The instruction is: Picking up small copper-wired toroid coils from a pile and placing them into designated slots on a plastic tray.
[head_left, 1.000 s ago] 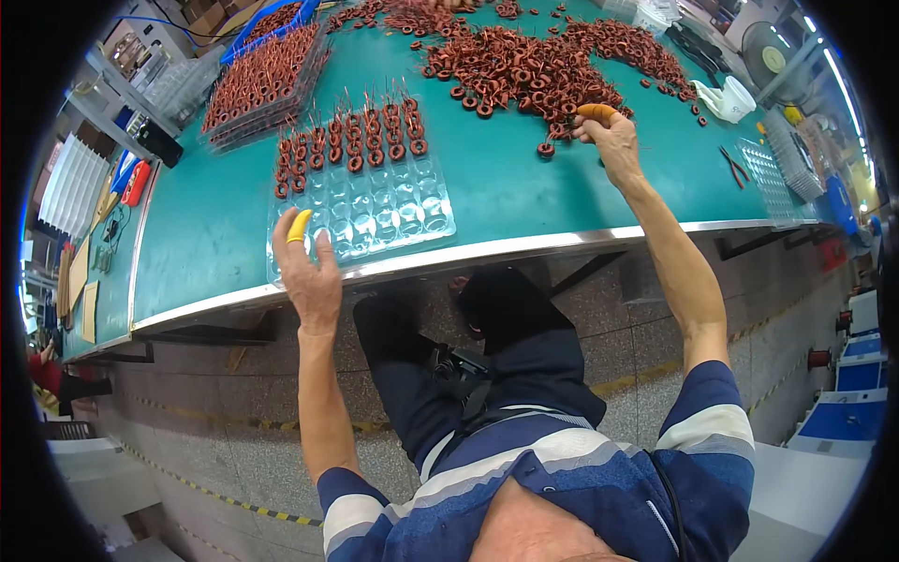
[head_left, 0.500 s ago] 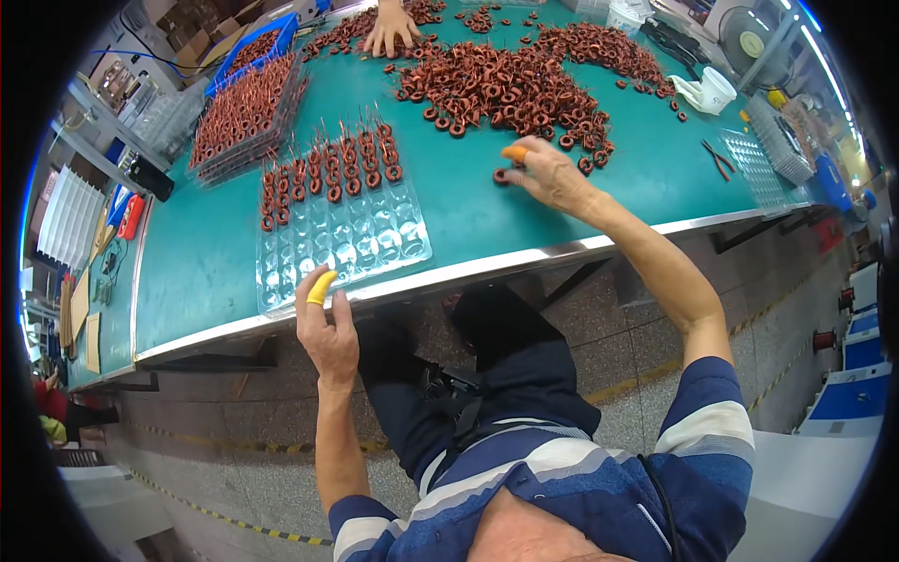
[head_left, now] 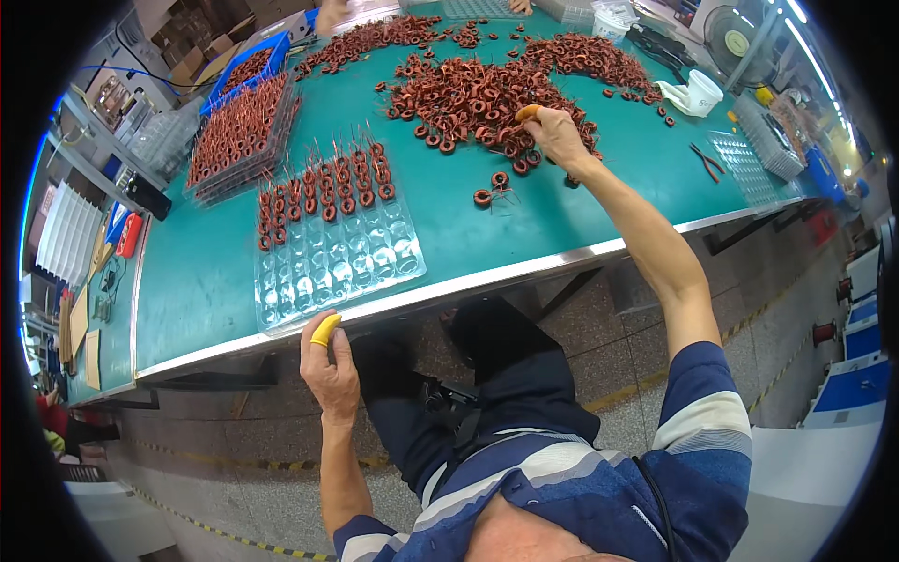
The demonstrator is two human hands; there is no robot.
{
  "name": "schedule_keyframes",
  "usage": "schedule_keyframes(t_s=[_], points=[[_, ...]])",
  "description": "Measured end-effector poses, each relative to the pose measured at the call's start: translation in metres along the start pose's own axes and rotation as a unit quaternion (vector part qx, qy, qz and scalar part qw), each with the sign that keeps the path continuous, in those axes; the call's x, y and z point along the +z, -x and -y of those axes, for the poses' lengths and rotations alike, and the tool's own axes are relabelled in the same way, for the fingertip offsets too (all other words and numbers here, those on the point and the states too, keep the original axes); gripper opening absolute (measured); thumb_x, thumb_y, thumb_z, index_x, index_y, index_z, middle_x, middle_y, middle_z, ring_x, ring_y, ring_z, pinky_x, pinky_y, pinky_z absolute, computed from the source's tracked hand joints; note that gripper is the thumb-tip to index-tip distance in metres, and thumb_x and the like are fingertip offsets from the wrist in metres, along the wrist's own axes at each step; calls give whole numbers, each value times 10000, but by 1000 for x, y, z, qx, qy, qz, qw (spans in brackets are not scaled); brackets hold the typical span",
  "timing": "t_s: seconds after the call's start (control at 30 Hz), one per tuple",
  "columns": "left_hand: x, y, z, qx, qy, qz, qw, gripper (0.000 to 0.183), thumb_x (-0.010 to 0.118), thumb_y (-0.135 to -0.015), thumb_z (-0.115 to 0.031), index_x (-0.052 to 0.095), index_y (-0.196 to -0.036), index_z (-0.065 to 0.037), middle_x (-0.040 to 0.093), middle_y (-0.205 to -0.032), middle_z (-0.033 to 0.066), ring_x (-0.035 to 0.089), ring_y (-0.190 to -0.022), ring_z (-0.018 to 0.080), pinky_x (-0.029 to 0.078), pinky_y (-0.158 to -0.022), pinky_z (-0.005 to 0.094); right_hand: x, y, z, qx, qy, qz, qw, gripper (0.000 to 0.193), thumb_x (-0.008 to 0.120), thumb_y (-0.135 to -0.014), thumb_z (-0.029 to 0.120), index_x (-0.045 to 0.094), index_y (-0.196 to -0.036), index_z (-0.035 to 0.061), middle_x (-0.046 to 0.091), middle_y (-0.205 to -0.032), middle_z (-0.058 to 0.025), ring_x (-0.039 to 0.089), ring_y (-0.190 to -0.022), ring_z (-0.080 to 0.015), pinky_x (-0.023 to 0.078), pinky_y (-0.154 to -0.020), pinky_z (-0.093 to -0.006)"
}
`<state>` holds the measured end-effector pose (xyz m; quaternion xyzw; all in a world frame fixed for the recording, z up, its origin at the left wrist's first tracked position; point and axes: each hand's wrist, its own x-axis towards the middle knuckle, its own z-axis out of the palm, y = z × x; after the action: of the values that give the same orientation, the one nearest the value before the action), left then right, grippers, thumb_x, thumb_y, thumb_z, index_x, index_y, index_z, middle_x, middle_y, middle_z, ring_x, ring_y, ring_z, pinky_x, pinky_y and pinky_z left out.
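Note:
My right hand (head_left: 562,140), an orange cot on one finger, reaches over the right front of a big pile of copper-wound ring coils (head_left: 468,98). Its other fingertips are hidden, so any grip cannot be seen. In front of the pile, a ring coil (head_left: 482,198) lies loose with another just behind it. My left hand (head_left: 330,375), wearing a yellow finger cot, is at the table's front edge by the near rim of a clear blister tray (head_left: 342,267). Its thumb and forefinger are apart, with nothing visible between them. Coils with upright wire leads fill the tray's far rows.
Stacked trays full of coils (head_left: 239,136) stand at the left, with a blue bin (head_left: 272,58) behind. Pliers (head_left: 707,164), a white cup (head_left: 700,94) and another clear tray (head_left: 744,169) lie to the right. Another person's hand (head_left: 331,14) is at the far edge.
My right hand has moved forward and up onto the pile, leaving loose coils in front. My left hand has dropped slightly lower. The other person's hand has drawn back from the far coils.

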<state>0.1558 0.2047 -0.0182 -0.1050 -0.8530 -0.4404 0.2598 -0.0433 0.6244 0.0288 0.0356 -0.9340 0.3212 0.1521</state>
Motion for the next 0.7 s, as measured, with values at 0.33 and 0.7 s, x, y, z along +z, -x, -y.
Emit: schedule_keyframes(t_s=[0.33,0.7], points=[[13,-7,-25,53,45,11,997,139,564,-880,16,623,-1001,50,639,-1016,138,634,-914,260,489,-814,311,12,22,-11,-107,8,-135,985,209,535,-868,25,613,-1058,-12,607,-876,-181,617,-762,-309,495,-683,-387],[62,-24,-71,-135,403,128,896,266,456,-989,-86,516,-1227,17,631,-1061,138,636,-919,186,530,-771,280,-5,75,88,-10,-490,0,872,293,653,-892,101,589,-1162,6,646,-945,-59,648,-827,-142,529,-711,-240]])
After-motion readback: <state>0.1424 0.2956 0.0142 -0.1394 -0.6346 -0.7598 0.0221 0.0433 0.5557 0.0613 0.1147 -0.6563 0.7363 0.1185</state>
